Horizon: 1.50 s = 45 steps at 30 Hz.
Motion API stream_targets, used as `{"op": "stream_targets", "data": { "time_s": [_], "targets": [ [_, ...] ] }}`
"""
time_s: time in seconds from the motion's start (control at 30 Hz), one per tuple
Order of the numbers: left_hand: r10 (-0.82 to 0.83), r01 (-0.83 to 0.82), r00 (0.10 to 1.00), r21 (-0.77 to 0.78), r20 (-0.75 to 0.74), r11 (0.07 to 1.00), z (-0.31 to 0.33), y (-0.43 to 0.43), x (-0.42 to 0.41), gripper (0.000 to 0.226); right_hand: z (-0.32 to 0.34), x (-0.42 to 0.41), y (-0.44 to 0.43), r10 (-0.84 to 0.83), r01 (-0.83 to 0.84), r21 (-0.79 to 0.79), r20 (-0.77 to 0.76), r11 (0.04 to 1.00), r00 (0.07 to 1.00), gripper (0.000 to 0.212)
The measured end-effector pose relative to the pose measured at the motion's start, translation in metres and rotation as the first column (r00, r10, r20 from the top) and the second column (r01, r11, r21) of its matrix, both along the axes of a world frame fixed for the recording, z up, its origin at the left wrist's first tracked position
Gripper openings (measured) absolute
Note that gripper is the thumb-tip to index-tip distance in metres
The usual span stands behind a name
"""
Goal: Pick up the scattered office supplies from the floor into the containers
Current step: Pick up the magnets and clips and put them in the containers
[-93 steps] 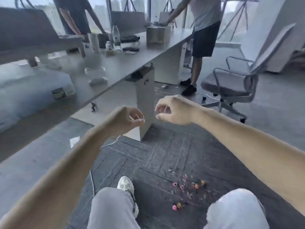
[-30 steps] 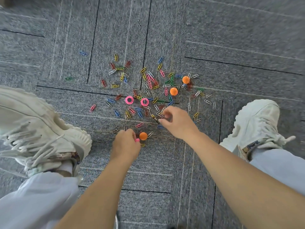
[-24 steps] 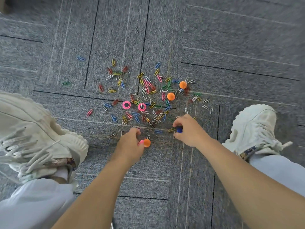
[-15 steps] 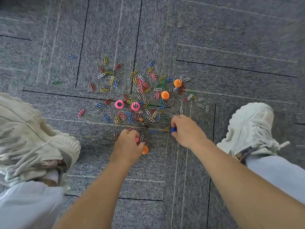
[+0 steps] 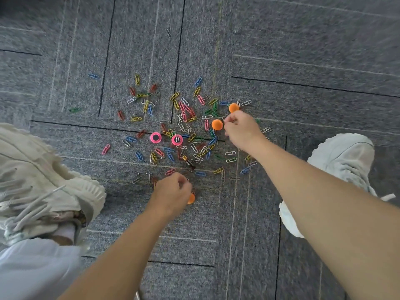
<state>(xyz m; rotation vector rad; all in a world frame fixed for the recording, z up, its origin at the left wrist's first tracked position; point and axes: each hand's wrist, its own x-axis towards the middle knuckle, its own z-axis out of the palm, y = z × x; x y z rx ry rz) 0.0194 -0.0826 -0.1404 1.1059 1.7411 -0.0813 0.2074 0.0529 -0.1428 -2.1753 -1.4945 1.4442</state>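
right hand (image 5: 242, 132) moved up, beside orange magnet (image 5: 217, 124)

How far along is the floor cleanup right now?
Done: nothing visibly; no container in view. In hand: the right hand reaches for an orange magnet; the left hand curls beside a second orange magnet. Left: paper clips and pink magnets across the carpet.

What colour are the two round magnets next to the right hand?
Both orange: near magnet, far magnet, by the right hand. Head view shows it best.
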Motion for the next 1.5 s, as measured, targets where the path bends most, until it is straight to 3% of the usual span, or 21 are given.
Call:
{"op": "stream_targets", "data": {
  "time_s": [0.07, 0.13, 0.23, 0.33, 0.43, 0.5, 0.57, 0.67, 0.73, 0.87, 1.03, 1.23, 1.3, 1.37, 1.5],
  "targets": [
    [-0.178, 0.175, 0.979, -0.045, -0.095, 0.984, 0.002, -0.006, 0.000, 0.023, -0.007, -0.002, 0.007, 0.233, -0.272, 0.159, 0.226, 0.949, 0.946, 0.021],
    [-0.305, 0.297, 0.929, -0.070, -0.211, 0.952, 0.001, -0.010, 0.003, 0.028, -0.015, -0.006, 0.012, 0.356, -0.421, 0.158, 0.324, 0.893, 0.877, 0.030],
    [-0.252, 0.258, 0.924, -0.020, -0.287, 0.966, -0.002, -0.013, 0.007, 0.033, -0.023, -0.006, 0.018, 0.403, -0.466, 0.104, 0.365, 0.879, 0.840, 0.013],
    [-0.196, 0.207, 0.942, 0.014, -0.271, 0.978, -0.003, -0.013, 0.007, 0.030, -0.021, -0.006, 0.024, 0.409, -0.472, 0.093, 0.370, 0.877, 0.834, 0.011],
    [-0.171, 0.179, 0.963, 0.017, -0.208, 0.984, -0.002, -0.012, 0.009, 0.023, -0.013, -0.003, 0.035, 0.330, -0.356, 0.063, 0.252, 0.932, 0.910, 0.022],
    [-0.126, 0.130, 0.984, 0.023, -0.125, 0.991, -0.002, -0.009, 0.012, 0.017, -0.006, 0.002, 0.042, 0.229, -0.227, -0.042, 0.048, 0.973, 0.972, 0.030],
    [-0.093, 0.094, 0.995, 0.034, -0.047, 0.995, 0.000, -0.005, 0.018, 0.014, 0.001, 0.008, 0.043, 0.065, -0.083, -0.141, -0.132, 0.987, 0.989, 0.024],
    [-0.028, 0.031, 0.999, 0.092, -0.029, 0.995, 0.003, 0.002, 0.032, 0.019, 0.006, 0.019, 0.035, -0.213, 0.094, -0.327, -0.350, 0.940, 0.912, 0.022],
    [0.070, -0.064, 0.997, 0.117, -0.044, 0.991, 0.003, 0.009, 0.038, 0.019, 0.008, 0.029, 0.029, -0.277, 0.103, -0.385, -0.431, 0.917, 0.859, 0.023],
    [0.131, -0.122, 0.989, 0.125, -0.070, 0.985, 0.002, 0.018, 0.039, 0.013, 0.007, 0.047, 0.030, -0.328, 0.134, -0.394, -0.479, 0.909, 0.814, 0.033],
    [0.115, -0.108, 0.993, 0.162, -0.030, 0.981, 0.001, 0.020, 0.033, 0.026, 0.005, 0.051, 0.031, -0.436, 0.194, -0.457, -0.514, 0.868, 0.739, 0.033],
    [0.387, -0.402, 0.912, 0.114, 0.132, 0.909, 0.012, 0.021, 0.024, 0.028, 0.009, 0.054, 0.025, -0.537, 0.225, -0.525, -0.575, 0.821, 0.617, 0.021],
    [0.378, -0.382, 0.924, 0.072, 0.059, 0.921, 0.009, 0.017, 0.026, 0.024, 0.009, 0.055, 0.022, -0.560, 0.240, -0.538, -0.573, 0.808, 0.598, 0.019],
    [0.260, -0.256, 0.964, 0.070, -0.054, 0.964, 0.006, 0.013, 0.034, 0.012, 0.008, 0.055, 0.020, -0.577, 0.260, -0.544, -0.566, 0.798, 0.588, 0.019],
    [0.185, -0.166, 0.961, 0.105, -0.207, 0.980, -0.001, 0.011, 0.053, 0.027, 0.003, 0.052, 0.010, -0.486, 0.201, -0.503, -0.539, 0.841, 0.688, 0.019]
  ]
}}
